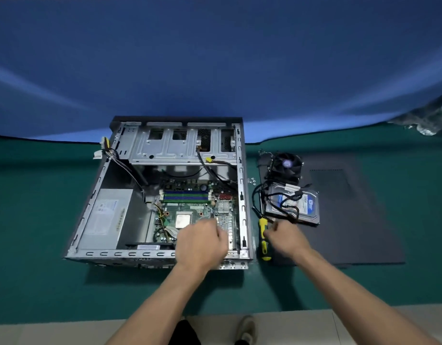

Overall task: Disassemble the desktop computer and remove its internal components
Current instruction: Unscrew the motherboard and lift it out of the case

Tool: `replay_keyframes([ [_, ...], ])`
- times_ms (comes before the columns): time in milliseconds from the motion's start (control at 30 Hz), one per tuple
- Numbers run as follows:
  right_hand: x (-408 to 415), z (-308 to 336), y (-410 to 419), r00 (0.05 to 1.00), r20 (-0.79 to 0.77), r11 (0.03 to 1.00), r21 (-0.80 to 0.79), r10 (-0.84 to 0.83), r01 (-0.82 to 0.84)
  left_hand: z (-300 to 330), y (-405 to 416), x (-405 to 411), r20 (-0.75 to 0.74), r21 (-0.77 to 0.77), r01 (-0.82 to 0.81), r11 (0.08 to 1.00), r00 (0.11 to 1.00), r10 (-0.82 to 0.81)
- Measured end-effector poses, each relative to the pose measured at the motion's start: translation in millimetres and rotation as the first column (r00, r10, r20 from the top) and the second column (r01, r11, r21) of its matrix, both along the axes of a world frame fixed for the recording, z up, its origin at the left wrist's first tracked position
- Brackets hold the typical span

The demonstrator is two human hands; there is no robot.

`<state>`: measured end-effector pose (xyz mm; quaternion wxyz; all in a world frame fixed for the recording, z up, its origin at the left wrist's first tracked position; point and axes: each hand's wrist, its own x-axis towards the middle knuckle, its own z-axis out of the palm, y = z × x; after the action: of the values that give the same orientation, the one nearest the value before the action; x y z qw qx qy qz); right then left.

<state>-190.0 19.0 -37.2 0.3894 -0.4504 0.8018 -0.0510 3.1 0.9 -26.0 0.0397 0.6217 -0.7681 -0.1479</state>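
Observation:
The open desktop case lies on its side on the green table. Inside are the green motherboard with a bare CPU, blue RAM sticks and the grey power supply. My left hand hovers over the motherboard's near right corner with its fingers curled; what it holds, if anything, is hidden. My right hand rests just right of the case against the yellow-and-black screwdriver, which lies on the table; whether its fingers grip the handle is unclear.
On the black side panel to the right lie a hard drive with black cables and a cooler fan. Small loose screws sit beside the case. A blue backdrop rises behind the table.

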Motion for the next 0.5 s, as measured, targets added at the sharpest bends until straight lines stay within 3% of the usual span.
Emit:
replay_keyframes([
  [233, -2.1, -40.6, -1.5, 0.999, 0.031, 0.994, 0.106, -0.017, 0.013, -0.8, 1.3, -3.8, 0.047, -0.073, -0.101, 0.992, 0.993, 0.105],
  [500, -1.9, -45.9, 9.3, 0.984, 0.143, 0.987, 0.132, -0.106, 0.087, -0.3, 1.1, -5.0, -0.099, -0.008, -0.258, 0.966, 0.962, 0.256],
])
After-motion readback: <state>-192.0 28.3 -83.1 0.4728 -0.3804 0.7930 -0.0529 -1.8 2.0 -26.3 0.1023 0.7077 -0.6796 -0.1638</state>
